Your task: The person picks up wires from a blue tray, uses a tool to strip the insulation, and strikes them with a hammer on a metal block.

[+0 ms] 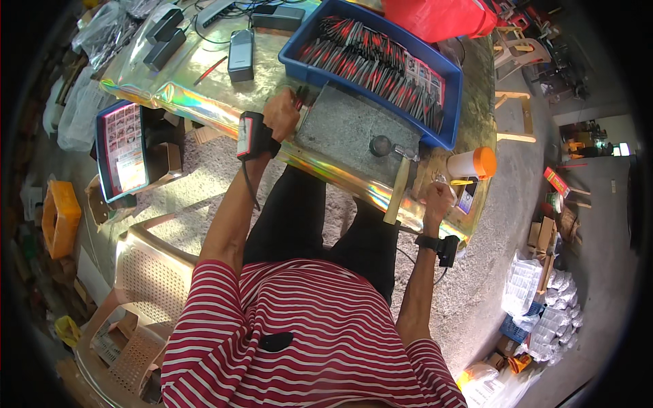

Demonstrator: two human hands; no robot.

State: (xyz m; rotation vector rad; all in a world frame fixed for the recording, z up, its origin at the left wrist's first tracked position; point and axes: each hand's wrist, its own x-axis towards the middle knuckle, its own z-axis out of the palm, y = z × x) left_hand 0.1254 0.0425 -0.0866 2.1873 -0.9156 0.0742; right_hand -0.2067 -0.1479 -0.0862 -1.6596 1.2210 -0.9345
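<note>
My left hand (pixel 281 114) is closed at the left end of a grey slab (pixel 347 126) on the table, its fingers round a slim dark-and-red piece (pixel 298 99) whose kind is unclear. To the right of the slab my right hand (pixel 439 197) is closed, fingertips together by a small shiny thing; what they hold is too small to tell. A hammer (pixel 398 189) with a wooden handle rests between the hands, its dark round head on the slab. Behind the slab stands a blue bin (pixel 299 68) packed with slim red, black and grey pieces (pixel 371 58).
A white jar with an orange lid (pixel 484 163) stands beyond my right hand. Grey and black devices (pixel 241 56) and cables lie at the back left. A plastic chair (pixel 153 258) is at my left; a red bag (pixel 442 19) sits behind the bin.
</note>
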